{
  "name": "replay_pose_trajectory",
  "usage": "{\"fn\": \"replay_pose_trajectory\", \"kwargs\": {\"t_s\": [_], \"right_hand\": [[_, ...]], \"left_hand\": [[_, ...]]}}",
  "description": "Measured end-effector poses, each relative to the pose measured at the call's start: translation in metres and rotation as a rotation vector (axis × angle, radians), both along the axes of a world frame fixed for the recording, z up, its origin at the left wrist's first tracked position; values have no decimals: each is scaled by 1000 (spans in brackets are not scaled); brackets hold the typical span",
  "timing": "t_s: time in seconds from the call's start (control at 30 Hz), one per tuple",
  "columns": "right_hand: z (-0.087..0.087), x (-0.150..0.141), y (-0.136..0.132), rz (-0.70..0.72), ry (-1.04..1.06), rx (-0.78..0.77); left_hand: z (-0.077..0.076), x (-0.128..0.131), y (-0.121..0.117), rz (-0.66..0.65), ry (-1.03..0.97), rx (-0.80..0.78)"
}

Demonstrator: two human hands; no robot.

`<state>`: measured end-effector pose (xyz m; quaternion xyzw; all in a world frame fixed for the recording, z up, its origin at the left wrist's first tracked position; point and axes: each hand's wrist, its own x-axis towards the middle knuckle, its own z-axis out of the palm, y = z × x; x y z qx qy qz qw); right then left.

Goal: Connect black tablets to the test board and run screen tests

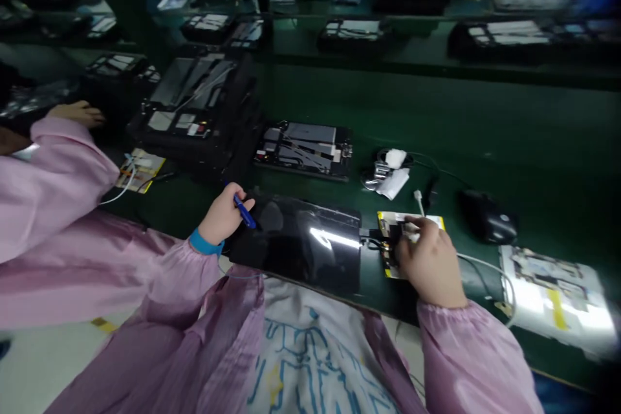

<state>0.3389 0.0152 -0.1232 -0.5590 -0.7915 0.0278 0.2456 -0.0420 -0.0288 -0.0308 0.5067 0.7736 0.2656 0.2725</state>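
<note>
A blue pen is gripped in my left hand, which rests by the left edge of a dark glossy screen panel. The panel lies flat in front of me and reflects a bright light. Short cables run from its right edge to a small circuit board with yellow edges. My right hand is over that board with its fingers bent together near a white connector; what the fingertips hold, if anything, is hidden.
An opened tablet body lies behind the panel, and stacked black trays stand left of it. A mouse and a silvery device back lie at right. A co-worker's pink sleeve reaches in from the left.
</note>
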Motion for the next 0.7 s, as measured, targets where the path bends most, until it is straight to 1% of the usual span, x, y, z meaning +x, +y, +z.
{"fn": "replay_pose_trajectory", "kwargs": {"t_s": [0.07,0.1,0.17,0.2,0.23,0.27,0.3,0.37,0.4,0.43,0.47,0.53,0.57,0.6,0.63,0.67,0.7], "right_hand": [[1,1,1,-7,32,-24],[5,-1,-1,-20,56,-33],[18,-13,-9,-41,110,-6],[27,-23,-17,-22,129,26],[36,-36,-27,27,140,69],[45,-50,-38,131,143,96],[53,-64,-49,287,113,75],[63,-88,-65,583,-13,-29],[66,-97,-69,650,-70,-72],[66,-101,-69,645,-121,-95],[66,-103,-66,564,-154,-93],[65,-99,-55,284,-157,-30],[65,-96,-50,168,-131,6],[66,-94,-46,110,-96,29],[67,-93,-45,124,-61,38],[69,-95,-47,200,-38,31],[71,-98,-51,314,-31,9]], "left_hand": [[-2,-2,-1,35,-107,72],[-5,-2,-2,43,-162,115],[-12,-3,-1,46,-256,201],[-17,-3,1,43,-289,240],[-22,-3,2,39,-315,276],[-27,-4,4,31,-334,311],[-32,-4,6,20,-349,343],[-40,-5,9,0,-376,390],[-44,-5,10,-4,-389,404],[-47,-6,11,-8,-399,411],[-49,-7,12,-14,-408,414],[-54,-6,13,-30,-419,413],[-55,-6,14,-37,-421,412],[-56,-4,15,-39,-421,412],[-55,-3,15,-38,-418,412],[-52,-2,14,-32,-409,413],[-48,-2,12,-22,-391,412]]}}
